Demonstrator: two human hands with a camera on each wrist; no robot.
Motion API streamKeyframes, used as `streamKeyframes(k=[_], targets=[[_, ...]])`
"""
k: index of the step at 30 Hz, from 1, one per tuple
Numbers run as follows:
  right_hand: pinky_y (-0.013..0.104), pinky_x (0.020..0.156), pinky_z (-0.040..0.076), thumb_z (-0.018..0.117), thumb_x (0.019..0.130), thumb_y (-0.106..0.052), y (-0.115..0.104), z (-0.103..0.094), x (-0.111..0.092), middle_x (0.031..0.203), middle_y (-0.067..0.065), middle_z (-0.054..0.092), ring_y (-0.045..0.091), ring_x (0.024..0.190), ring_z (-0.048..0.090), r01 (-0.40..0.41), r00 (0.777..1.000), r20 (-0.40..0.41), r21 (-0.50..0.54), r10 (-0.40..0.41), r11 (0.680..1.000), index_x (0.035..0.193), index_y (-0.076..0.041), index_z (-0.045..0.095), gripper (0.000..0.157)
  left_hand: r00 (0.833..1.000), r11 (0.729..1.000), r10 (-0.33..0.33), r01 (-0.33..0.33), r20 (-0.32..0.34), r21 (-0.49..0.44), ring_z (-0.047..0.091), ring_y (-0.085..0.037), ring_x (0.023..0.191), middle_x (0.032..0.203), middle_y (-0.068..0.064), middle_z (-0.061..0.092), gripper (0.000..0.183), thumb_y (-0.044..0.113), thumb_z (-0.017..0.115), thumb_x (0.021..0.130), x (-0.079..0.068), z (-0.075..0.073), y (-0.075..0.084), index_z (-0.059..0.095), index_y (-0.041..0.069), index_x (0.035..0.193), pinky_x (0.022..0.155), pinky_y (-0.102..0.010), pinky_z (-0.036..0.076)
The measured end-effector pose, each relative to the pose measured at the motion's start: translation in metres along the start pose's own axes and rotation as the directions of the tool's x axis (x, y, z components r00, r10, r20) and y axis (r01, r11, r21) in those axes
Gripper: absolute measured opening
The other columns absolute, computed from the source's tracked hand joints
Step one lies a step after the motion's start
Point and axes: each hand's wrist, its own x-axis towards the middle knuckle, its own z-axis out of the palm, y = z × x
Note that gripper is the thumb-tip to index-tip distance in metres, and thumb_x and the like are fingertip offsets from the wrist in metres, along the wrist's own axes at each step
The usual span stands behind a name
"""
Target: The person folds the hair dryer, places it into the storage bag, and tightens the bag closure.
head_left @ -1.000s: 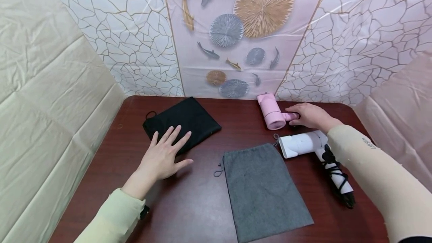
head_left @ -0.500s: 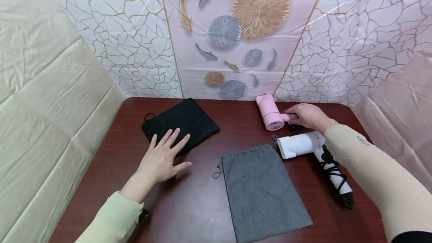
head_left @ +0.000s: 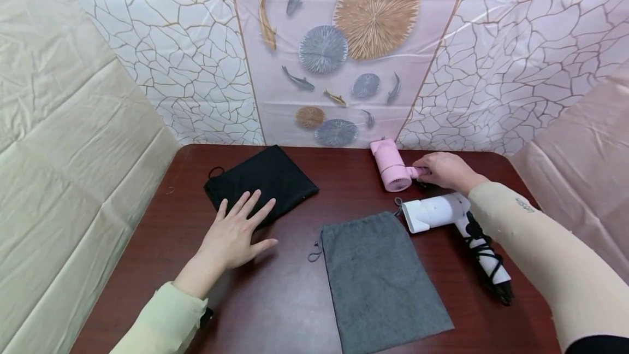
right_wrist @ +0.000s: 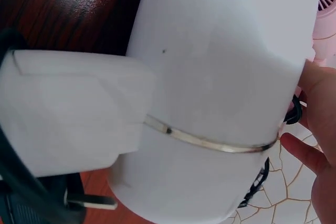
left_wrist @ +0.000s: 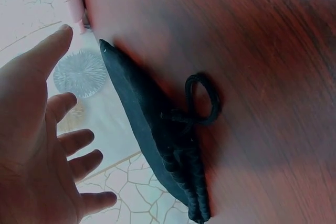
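Observation:
My right hand [head_left: 446, 170] holds the handle of a pink hair dryer [head_left: 390, 164] near the back edge of the table, fingers curled round it. In the right wrist view a white hair dryer [right_wrist: 220, 51] fills the foreground, so most of the right hand and the pink one are hidden. My left hand [head_left: 230, 238] is spread, fingers apart, and overlaps the near edge of a black drawstring bag [head_left: 275, 179] in the head view. Seen from the left wrist, its fingers stand beside the bag and its cord loop [left_wrist: 202, 99], gripping nothing.
On the dark red-brown table [head_left: 275, 294], a grey drawstring bag [head_left: 383, 283] lies flat near the front. The white hair dryer lies under the right forearm, its handle wrapped in black cord [head_left: 484, 250]. A patterned curtain [head_left: 206, 70] hangs along the back edge.

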Motion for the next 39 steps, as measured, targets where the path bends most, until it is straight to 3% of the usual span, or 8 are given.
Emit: streamKeyframes(k=[6, 16, 25, 39], targets=[[0.057, 0.083, 0.057, 0.085, 0.088, -0.013, -0.002, -0.003, 0.002, 0.108, 0.013, 0.076, 0.036, 0.097, 0.072, 0.015, 0.999, -0.047, 0.012, -0.015, 1.0, 0.113, -0.005, 0.078, 0.027, 1.0, 1.0, 0.002, -0.002, 0.008, 0.001, 0.031, -0.039, 0.159, 0.174, -0.016, 0.03, 0.086, 0.061, 0.072, 0.096, 0.0, 0.001, 0.001, 0.04, 0.023, 0.167, 0.124, -0.073, 0.021], [0.059, 0.083, 0.057, 0.084, 0.086, -0.013, -0.006, -0.011, 0.007, 0.109, 0.016, 0.077, 0.04, 0.099, 0.073, 0.046, 0.997, -0.063, 0.006, -0.046, 0.999, 0.111, -0.007, 0.08, 0.027, 1.0, 1.0, 0.006, -0.006, 0.016, 0.006, 0.03, -0.04, 0.159, 0.174, -0.016, 0.03, 0.085, 0.062, 0.07, 0.097, 0.004, 0.001, 0.001, 0.041, 0.023, 0.167, 0.124, -0.073, 0.021], [0.058, 0.076, 0.056, 0.083, 0.084, -0.013, -0.011, -0.016, 0.009, 0.106, 0.012, 0.078, 0.038, 0.092, 0.073, 0.045, 0.994, -0.095, 0.007, -0.044, 0.999, 0.112, -0.007, 0.08, 0.029, 1.0, 1.0, 0.007, -0.007, 0.018, 0.008, 0.03, -0.039, 0.16, 0.174, -0.016, 0.029, 0.086, 0.062, 0.071, 0.097, 0.004, 0.0, 0.0, 0.041, 0.023, 0.167, 0.124, -0.073, 0.02], [0.054, 0.065, 0.056, 0.085, 0.082, -0.014, -0.046, -0.041, 0.008, 0.103, 0.008, 0.076, 0.031, 0.085, 0.071, 0.147, 0.967, -0.206, -0.015, -0.147, 0.989, 0.111, -0.01, 0.081, 0.03, 1.0, 1.0, 0.012, -0.012, 0.016, 0.014, 0.03, -0.039, 0.159, 0.174, -0.016, 0.03, 0.085, 0.062, 0.07, 0.097, 0.007, -0.006, -0.002, 0.041, 0.023, 0.167, 0.124, -0.073, 0.019]])
